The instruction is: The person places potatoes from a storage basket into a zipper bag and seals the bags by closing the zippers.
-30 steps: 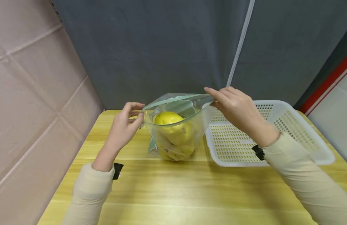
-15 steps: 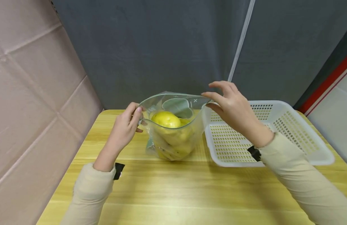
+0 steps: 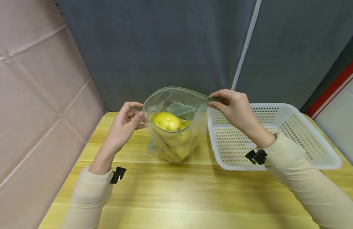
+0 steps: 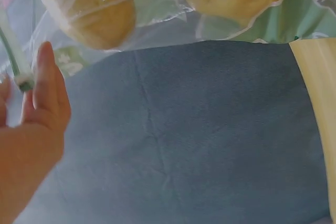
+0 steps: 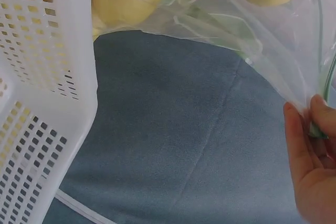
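Observation:
A clear zip bag [image 3: 201,122] with green print stands on the table, its mouth spread wide. Several yellow rounded fruits [image 3: 166,121] fill it; I cannot tell their exact kind. My left hand [image 3: 122,125] holds the mouth's left corner between thumb and fingers. In the left wrist view, the zip's end lies between the fingers of that hand [image 4: 44,124]. My right hand [image 3: 236,108] pinches the opposite corner with thumb and index finger. The right wrist view shows this pinch of the right hand [image 5: 317,166] on the plastic.
A white perforated plastic basket [image 3: 230,167] stands right of the bag, partly behind my right forearm. Beneath both is a wooden table [image 3: 176,197]. A dark grey curtain [image 3: 153,47] hangs behind, and a pale pink panelled wall [image 3: 36,105] rises at left.
The bag's mouth has widened, its back rim rising into an arch. My right hand has shifted its fingers and taken a fresh pinch on the right corner. The left hand stays at its corner.

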`<state>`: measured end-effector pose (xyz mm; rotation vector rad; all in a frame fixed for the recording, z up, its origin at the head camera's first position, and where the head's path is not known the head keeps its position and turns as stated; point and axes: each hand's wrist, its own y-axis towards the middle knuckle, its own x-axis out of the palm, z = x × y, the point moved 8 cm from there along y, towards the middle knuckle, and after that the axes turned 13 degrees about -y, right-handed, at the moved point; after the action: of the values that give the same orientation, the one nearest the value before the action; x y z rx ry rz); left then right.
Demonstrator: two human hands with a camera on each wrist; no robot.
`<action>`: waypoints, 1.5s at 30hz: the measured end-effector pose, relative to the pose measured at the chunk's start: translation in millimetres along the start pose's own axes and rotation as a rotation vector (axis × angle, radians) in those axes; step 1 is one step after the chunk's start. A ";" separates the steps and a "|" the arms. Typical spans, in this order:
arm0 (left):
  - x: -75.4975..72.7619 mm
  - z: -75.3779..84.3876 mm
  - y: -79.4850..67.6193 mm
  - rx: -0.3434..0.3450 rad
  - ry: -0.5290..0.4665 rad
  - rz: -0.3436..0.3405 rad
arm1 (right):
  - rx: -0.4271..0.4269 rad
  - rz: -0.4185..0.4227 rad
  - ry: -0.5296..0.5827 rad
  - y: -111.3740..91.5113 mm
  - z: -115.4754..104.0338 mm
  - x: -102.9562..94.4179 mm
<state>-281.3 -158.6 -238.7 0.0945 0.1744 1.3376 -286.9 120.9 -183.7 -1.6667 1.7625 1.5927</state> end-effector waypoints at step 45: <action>-47.8 34.9 25.7 0.296 -0.404 0.469 | 0.397 -0.101 0.439 47.7 44.3 -3.2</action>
<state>-310.2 -198.2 -196.7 0.6846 0.0034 1.7191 -346.0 146.2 -173.1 -1.9523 1.9845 0.7977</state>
